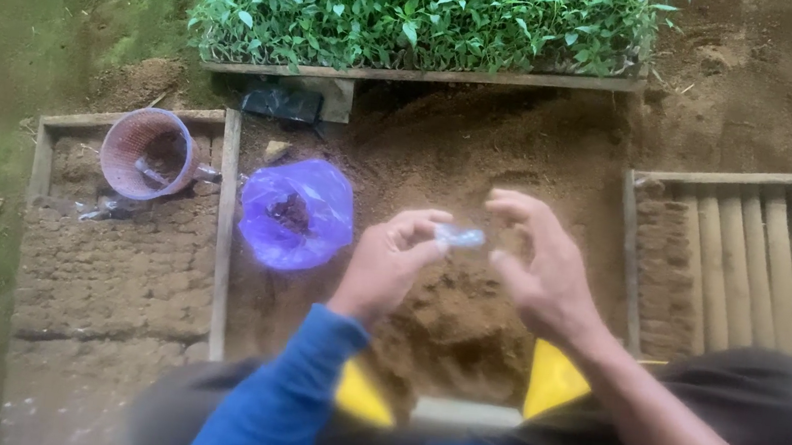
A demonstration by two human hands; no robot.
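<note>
Purple plastic bag [297,213], pink woven basket [146,153], green seedlings [421,7], blue sleeve [271,407]

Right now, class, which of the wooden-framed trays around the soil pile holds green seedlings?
The wooden-framed tray at the top, beyond the soil pile: leafy seedlings crowd it. The left tray shows packed brown soil rows and a pink basket; the right tray shows pale upright tubes.

left arm: we see a blue long sleeve [271,407] reaching the wrist
right arm: we see it bare, no sleeve
hands: left hand [386,266] and right hand [545,269], both ungloved
lap: we see dark cloth [754,393]
</note>
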